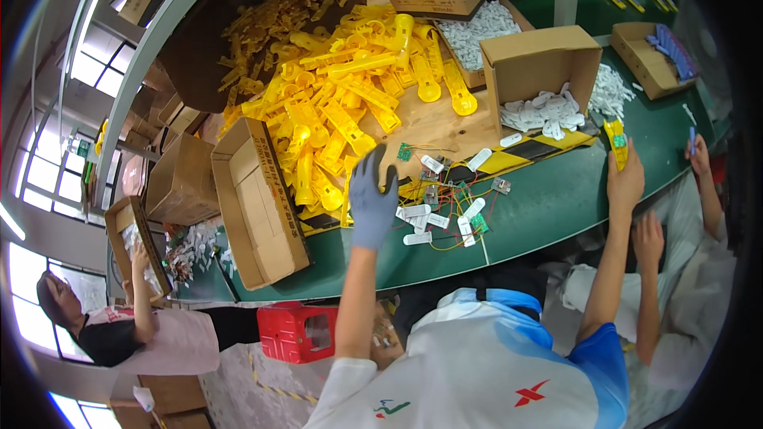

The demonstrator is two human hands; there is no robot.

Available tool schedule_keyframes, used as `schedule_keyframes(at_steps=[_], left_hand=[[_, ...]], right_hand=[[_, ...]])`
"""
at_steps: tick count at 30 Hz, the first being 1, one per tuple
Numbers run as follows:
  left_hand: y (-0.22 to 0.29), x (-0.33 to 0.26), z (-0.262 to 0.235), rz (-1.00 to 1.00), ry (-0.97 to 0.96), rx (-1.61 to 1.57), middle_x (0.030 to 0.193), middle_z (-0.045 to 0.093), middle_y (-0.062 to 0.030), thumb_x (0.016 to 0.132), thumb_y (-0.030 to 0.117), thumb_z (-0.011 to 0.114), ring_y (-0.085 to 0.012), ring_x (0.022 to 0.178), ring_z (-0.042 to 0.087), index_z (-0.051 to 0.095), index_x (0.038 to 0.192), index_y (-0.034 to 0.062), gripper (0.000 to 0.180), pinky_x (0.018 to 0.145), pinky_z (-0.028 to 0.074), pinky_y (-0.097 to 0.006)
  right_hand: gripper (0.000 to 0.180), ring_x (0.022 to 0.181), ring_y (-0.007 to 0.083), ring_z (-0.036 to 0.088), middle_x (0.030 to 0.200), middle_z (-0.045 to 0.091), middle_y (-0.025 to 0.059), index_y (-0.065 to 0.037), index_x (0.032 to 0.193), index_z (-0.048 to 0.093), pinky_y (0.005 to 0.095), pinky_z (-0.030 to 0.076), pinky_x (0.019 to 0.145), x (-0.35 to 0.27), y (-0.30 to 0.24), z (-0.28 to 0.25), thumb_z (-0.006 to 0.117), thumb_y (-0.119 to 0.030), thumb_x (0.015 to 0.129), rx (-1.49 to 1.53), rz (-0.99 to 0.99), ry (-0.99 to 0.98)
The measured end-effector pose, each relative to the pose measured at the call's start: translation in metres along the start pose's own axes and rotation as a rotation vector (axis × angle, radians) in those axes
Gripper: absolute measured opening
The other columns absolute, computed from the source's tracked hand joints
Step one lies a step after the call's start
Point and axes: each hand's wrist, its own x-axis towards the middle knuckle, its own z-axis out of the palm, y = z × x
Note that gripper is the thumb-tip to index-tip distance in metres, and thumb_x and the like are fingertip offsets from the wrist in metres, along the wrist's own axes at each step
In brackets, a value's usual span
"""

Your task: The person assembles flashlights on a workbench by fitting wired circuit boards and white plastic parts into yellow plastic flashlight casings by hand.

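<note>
Above the green bench (548,210), our right hand (626,180) grips a probably light yellow casing (611,132), best edge-held; our left hand's (373,200) hold is unclear.

Cardboard box (258,214) at near-left edge of bench (548,210): dark lettering (292,226) along right-hand side, too blurred to read. 2nd box (421,4) toward bench's far edge: small dark print on near wall, illegible. Yellow-black warning stripes (548,146) mid-bench, parallel to near edge. Wearer's shirt (469,373): 2 marks, 1 red crossed-stroke, 1 dark green. Person (171,342) off bench's left end: red shirt print, unreadable.
</note>
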Motion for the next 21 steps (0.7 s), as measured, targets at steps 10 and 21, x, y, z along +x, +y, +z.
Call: schedule_keyframes(at_steps=[10,21], left_hand=[[-0.012,0.059,0.02,0.006,-0.21,0.053,0.102,0.063,-0.0131,0.077,0.015,0.069,-0.0354,0.093,0.061,0.06,0.103,0.009,0.028,0.082,0.048,-0.043],[0.08,-0.02,-0.055,0.67,0.039,0.14,0.107,0.06,-0.0106,0.068,0.012,0.077,-0.0309,0.095,0.059,0.062,0.103,0.0095,0.038,0.079,0.048,-0.042]], right_hand=[[0.028,0.089,0.0249,0.067,0.103,0.069,0.013,-0.001,0.113,0.065,0.0314,0.051,0.078,-0.117,-0.131,-0.019,0.066,-0.016,0.089,1.001,-0.296,-0.391],[0.052,0.075,0.0113,0.063,0.094,0.068,0.0026,-0.003,0.128,0.055,0.0241,0.05,0.069,-0.12,-0.235,-0.003,0.038,-0.044,0.102,1.987,0.596,-1.546]])
